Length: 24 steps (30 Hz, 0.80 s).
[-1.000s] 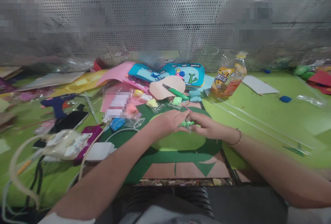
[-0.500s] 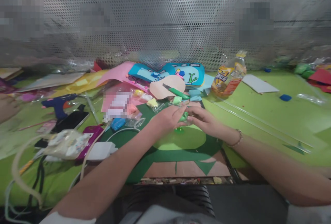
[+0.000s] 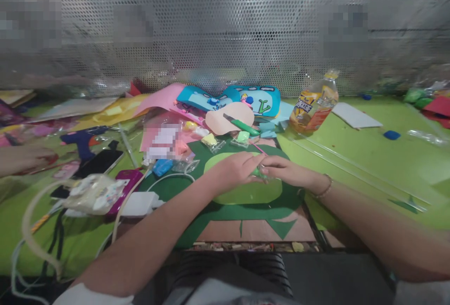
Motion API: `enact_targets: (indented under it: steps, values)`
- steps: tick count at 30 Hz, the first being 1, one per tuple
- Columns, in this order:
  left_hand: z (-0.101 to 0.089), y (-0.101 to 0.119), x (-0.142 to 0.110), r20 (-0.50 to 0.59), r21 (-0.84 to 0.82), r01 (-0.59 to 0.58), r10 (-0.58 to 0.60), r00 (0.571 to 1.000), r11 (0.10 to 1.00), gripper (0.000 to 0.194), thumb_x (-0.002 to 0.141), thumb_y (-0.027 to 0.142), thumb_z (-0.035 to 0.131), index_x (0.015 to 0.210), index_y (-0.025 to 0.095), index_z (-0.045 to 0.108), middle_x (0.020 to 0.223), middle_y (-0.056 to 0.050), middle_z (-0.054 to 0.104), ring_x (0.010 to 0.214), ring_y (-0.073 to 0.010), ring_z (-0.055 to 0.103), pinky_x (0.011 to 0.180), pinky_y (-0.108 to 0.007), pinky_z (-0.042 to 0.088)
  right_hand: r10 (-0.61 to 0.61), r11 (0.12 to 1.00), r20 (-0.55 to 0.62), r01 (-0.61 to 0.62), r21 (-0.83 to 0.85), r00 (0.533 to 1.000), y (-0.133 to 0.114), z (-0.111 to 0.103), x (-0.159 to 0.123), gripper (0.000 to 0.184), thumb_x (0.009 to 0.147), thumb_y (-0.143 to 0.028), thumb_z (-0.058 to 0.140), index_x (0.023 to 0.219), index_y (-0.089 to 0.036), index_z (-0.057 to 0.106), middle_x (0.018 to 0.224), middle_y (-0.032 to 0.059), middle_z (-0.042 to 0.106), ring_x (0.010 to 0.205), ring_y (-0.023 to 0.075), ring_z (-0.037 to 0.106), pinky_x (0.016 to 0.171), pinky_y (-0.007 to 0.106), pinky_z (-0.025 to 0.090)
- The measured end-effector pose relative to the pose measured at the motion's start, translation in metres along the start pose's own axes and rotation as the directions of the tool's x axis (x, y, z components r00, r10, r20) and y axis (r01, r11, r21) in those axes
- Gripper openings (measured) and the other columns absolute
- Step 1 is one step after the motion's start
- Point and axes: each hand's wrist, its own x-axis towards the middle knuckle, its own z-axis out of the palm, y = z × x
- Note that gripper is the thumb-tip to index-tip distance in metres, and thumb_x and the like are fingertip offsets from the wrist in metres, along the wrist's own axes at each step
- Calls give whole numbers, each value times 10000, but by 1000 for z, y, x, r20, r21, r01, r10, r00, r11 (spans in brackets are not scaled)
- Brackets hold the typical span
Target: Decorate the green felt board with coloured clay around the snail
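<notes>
Green card (image 3: 248, 195) lies beneath the left hand (image 3: 240, 168) and right hand (image 3: 285, 171), both gripping a small green packet (image 3: 258, 171).

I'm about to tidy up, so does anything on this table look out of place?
The green-handled cutter lies on the peach paper, blade apparently exposed, which looks risky; small scraps untidily litter the front edge of the table.

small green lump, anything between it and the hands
Nothing separate visibly blocks the left hand or right hand from the small green lump; clear plastic seems to show around it, but the hands hide much.
</notes>
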Motion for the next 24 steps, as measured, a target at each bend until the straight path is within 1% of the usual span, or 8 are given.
enact_targets:
  steps: [3, 5, 8, 10, 12, 17, 20, 24]
  values:
    - [-4, 1, 0, -6, 22, 48, -48, 999, 999, 547, 953, 442, 309, 1242, -12, 410, 921, -139, 635, 888, -210, 616, 792, -320, 505, 2, 999, -129, 5, 52, 992, 8, 2, 1, 455, 866, -593, 452, 738, -171, 563, 665, 2, 525, 608, 126, 501, 573, 268, 459]
    - [-7, 0, 0, 8, 45, 74, -74, 997, 996, 543, 954, 433, 318, 1246, -15, 415, 882, -132, 630, 853, -215, 617, 765, -330, 508, 12, 998, -224, 4, 70, 974, 11, 3, 2, 449, 886, -580, 421, 760, -177, 573, 674, 7, 535, 602, 127, 510, 558, 267, 464]
    - [-10, -1, -1, 25, 64, 75, -77, 997, 995, 520, 962, 411, 320, 1238, -16, 427, 845, -119, 621, 805, -211, 615, 715, -323, 508, 12, 999, -289, 4, 53, 957, 12, 2, 1, 347, 847, -511, 548, 736, -190, 615, 676, 15, 575, 614, 136, 530, 578, 273, 476]
    - [-11, -1, -1, 35, 67, 69, -71, 997, 995, 498, 970, 388, 309, 1243, -13, 422, 831, -112, 616, 793, -208, 612, 685, -317, 506, 3, 1000, -294, 2, 18, 956, 10, 1, 0, 299, 800, -504, 612, 780, -210, 663, 729, 32, 625, 663, 163, 567, 605, 294, 493]
    - [-12, -1, -2, 47, 73, 68, -71, 996, 995, 482, 975, 376, 297, 1247, -2, 418, 822, -106, 613, 802, -210, 612, 675, -316, 506, -4, 1000, -277, -2, -21, 961, 9, 0, -1, 299, 792, -515, 612, 815, -228, 693, 763, 46, 655, 713, 192, 596, 625, 311, 504]
    - [-12, -6, -3, 98, 71, 45, -52, 994, 996, 491, 973, 389, 300, 1240, -4, 422, 843, -112, 619, 842, -216, 616, 706, -328, 510, 17, 999, -163, -25, -46, 986, 10, 2, -4, 302, 870, -469, 519, 941, -209, 654, 824, 57, 666, 704, 182, 615, 636, 304, 514]
    - [-9, -9, -4, 166, 57, 17, -26, 986, 998, 431, 961, 329, 381, 1238, 2, 431, 895, -120, 629, 845, -220, 617, 717, -336, 511, 36, 986, -105, -52, -158, 994, 11, 4, -3, 264, 874, -427, 521, 912, -184, 618, 814, 56, 640, 732, 183, 598, 645, 297, 502]
    - [-1, -8, -5, 197, 30, -3, -3, 980, 1000, 338, 920, 205, 468, 1203, 19, 465, 898, -109, 637, 833, -206, 625, 738, -325, 512, 48, 936, -88, -76, -344, 995, 14, 7, -2, 161, 843, -339, 543, 803, -183, 548, 706, 16, 569, 611, 137, 518, 544, 252, 446]
